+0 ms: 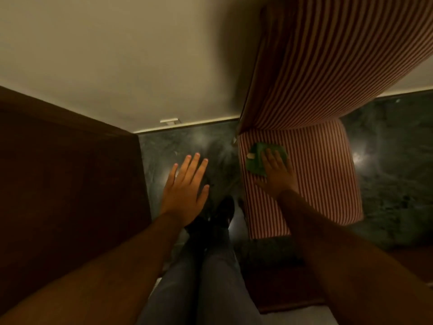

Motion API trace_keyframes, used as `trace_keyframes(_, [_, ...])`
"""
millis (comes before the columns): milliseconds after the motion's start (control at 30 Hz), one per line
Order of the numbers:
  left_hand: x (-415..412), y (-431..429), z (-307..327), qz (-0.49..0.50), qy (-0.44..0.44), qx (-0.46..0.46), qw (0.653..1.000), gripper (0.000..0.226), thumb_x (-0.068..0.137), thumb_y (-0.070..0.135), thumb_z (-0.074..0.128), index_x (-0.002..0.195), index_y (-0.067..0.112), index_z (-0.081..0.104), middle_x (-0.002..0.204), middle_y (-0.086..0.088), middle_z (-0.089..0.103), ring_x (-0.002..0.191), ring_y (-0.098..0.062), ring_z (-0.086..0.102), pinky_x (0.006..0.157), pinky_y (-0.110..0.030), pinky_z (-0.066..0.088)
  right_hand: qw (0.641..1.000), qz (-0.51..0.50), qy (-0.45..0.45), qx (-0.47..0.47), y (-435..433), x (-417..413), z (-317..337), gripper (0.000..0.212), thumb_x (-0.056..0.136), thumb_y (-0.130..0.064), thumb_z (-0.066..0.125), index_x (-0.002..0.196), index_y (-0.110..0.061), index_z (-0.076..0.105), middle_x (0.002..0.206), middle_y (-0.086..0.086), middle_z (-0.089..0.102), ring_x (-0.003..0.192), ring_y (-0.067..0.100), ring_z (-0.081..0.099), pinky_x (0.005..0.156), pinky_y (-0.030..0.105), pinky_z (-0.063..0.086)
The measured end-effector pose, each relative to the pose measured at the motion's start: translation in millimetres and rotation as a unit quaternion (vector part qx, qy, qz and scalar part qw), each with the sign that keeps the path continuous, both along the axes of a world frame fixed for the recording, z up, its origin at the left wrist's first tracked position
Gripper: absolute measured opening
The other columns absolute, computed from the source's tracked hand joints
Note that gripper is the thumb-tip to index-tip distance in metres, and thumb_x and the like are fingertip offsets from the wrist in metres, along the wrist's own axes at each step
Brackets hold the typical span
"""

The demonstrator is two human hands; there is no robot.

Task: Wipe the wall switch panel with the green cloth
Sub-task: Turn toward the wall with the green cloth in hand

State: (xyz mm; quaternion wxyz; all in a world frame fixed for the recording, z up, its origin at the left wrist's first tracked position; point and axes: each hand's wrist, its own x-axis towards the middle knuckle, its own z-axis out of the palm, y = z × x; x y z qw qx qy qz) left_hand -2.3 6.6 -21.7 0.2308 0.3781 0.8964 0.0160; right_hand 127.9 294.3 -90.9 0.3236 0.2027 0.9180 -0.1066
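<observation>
The green cloth [256, 160] lies folded on the seat of a red-and-white striped chair [328, 184]. My right hand [276, 172] rests flat on top of the cloth, fingers spread over it; whether it grips the cloth I cannot tell. My left hand [185, 184] hovers open over the dark floor, palm down, fingers apart, holding nothing. A small white fitting [169, 120] sits low on the cream wall near the skirting; it is too small to tell whether it is the switch panel.
A dark wooden piece of furniture [65, 172] fills the left side. The striped chair back [339, 55] rises at the upper right against the cream wall [117, 55]. My legs in grey trousers [199, 277] stand on the dark green marble floor [393, 172].
</observation>
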Motion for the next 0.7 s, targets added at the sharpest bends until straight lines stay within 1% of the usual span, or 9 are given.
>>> trace_keyframes(67, [0.2,-0.6,-12.6,0.009,-0.014,-0.015,1.000,0.072,0.114,0.051,0.027,0.177,0.024,0.006,0.184,-0.003,-0.003,0.169,-0.023,-0.009,0.137,-0.050,-0.001,1.000,-0.015,0.008,-0.008,-1.0,-1.5,-13.7,0.095,0.103,-0.059,0.052,0.168,-0.020,-0.005,0.178,0.003,-0.009,0.165,0.026,-0.007,0.134,0.054,-0.002])
trace_keyframes(167, [-1.6,-4.6,-28.1,0.024,-0.017,-0.025,0.999,0.076,0.113,0.053,0.031,0.176,0.026,-0.002,0.183,-0.002,-0.014,0.167,-0.021,-0.020,0.136,-0.050,-0.006,0.997,-0.038,0.058,-0.017,-0.6,-0.1,-29.8,0.093,0.102,-0.050,0.059,0.169,-0.019,0.002,0.178,0.004,-0.002,0.166,0.027,-0.001,0.135,0.052,0.006])
trace_keyframes(233, [-5.6,-4.8,-32.3,0.023,-0.002,-0.026,0.999,0.077,0.113,0.053,0.032,0.176,0.027,-0.004,0.183,-0.001,-0.015,0.167,-0.020,-0.021,0.135,-0.048,-0.009,0.996,-0.048,0.075,-0.027,4.7,-3.0,-33.8,0.087,0.102,-0.030,0.061,0.169,-0.020,0.005,0.178,0.004,0.002,0.166,0.027,0.001,0.135,0.054,0.011])
trace_keyframes(300, [-8.0,-6.5,-33.4,0.020,0.010,-0.021,1.000,0.077,0.113,0.052,0.033,0.176,0.027,-0.003,0.183,-0.001,-0.013,0.168,-0.020,-0.018,0.135,-0.047,-0.009,0.993,-0.060,0.094,-0.035,6.8,-3.2,-35.0,0.079,0.102,-0.008,0.053,0.168,-0.019,0.011,0.177,0.005,0.009,0.165,0.027,0.006,0.134,0.053,0.015])
trace_keyframes(333, [-11.0,-7.3,-33.5,0.022,0.017,-0.015,1.000,0.076,0.113,0.051,0.034,0.176,0.027,-0.001,0.184,-0.001,-0.011,0.168,-0.020,-0.016,0.135,-0.047,-0.008,0.992,-0.067,0.099,-0.039,8.8,-5.0,-32.1,0.077,0.101,-0.004,0.050,0.168,-0.018,0.015,0.177,0.007,0.013,0.165,0.027,0.009,0.134,0.052,0.016])
trace_keyframes(467, [-19.6,-11.7,-20.9,0.035,0.050,0.004,0.998,0.074,0.111,0.049,0.034,0.177,0.024,0.010,0.184,-0.003,0.001,0.170,-0.023,-0.003,0.136,-0.049,0.001,0.988,-0.088,0.121,-0.041,2.1,-14.0,-12.3,0.072,0.103,-0.001,0.052,0.167,-0.014,0.021,0.174,0.010,0.022,0.164,0.029,0.017,0.133,0.053,0.020])
trace_keyframes(567, [-29.4,-10.0,10.5,0.049,0.060,0.020,0.997,0.074,0.109,0.049,0.029,0.176,0.024,0.014,0.184,-0.002,0.004,0.170,-0.023,0.001,0.136,-0.050,0.007,0.979,-0.094,0.170,-0.066,-16.2,-33.0,25.2,0.070,0.100,0.002,0.054,0.164,-0.012,0.028,0.172,0.011,0.027,0.162,0.031,0.022,0.133,0.050,0.018])
trace_keyframes(633, [-39.6,-11.4,42.8,0.064,0.067,0.052,0.994,0.072,0.108,0.046,0.030,0.176,0.025,0.016,0.184,0.000,0.004,0.170,-0.021,0.001,0.136,-0.051,0.011,0.962,-0.078,0.247,-0.084,-30.9,-48.5,61.5,0.060,0.098,-0.004,0.050,0.157,-0.004,0.042,0.165,0.017,0.040,0.155,0.039,0.038,0.129,0.054,0.028])
trace_keyframes(700, [-50.3,-15.9,78.8,0.077,0.089,0.082,0.990,0.071,0.108,0.042,0.035,0.175,0.025,0.021,0.184,0.001,0.006,0.170,-0.020,0.004,0.135,-0.049,0.011,0.932,-0.075,0.345,-0.080,-49.1,-62.5,100.9,0.059,0.097,-0.021,0.043,0.151,-0.001,0.052,0.157,0.023,0.049,0.145,0.047,0.049,0.120,0.065,0.040])
